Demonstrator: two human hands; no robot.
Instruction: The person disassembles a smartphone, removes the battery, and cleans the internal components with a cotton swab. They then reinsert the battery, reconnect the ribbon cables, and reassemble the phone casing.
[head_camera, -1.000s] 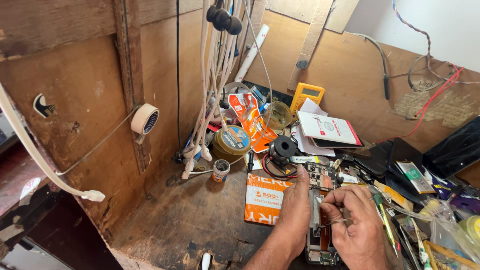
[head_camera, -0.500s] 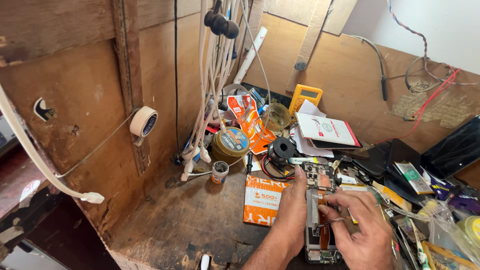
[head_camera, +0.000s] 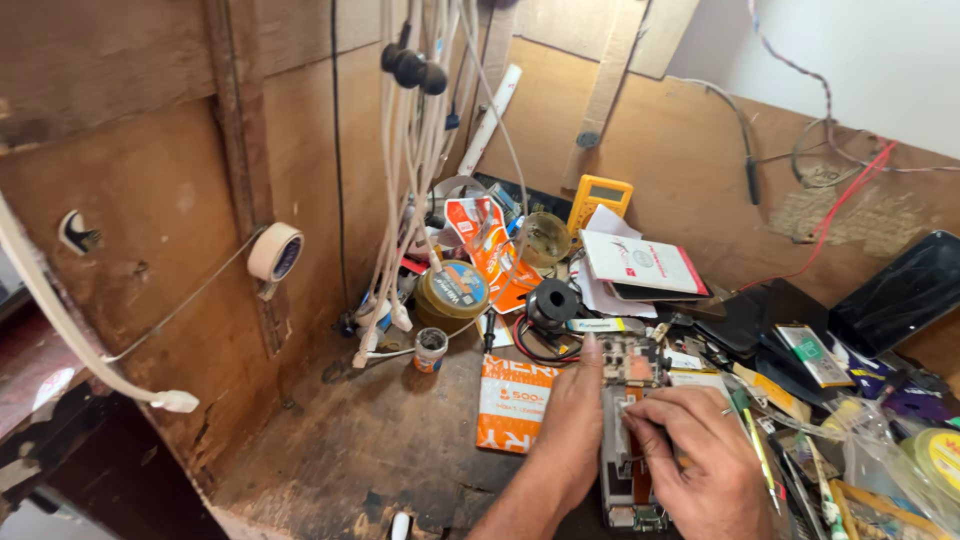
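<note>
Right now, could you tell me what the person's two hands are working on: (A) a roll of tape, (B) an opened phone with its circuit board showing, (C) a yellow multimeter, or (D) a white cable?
B: the left hand steadies the opened phone while the right hand works over its exposed board.
</note>
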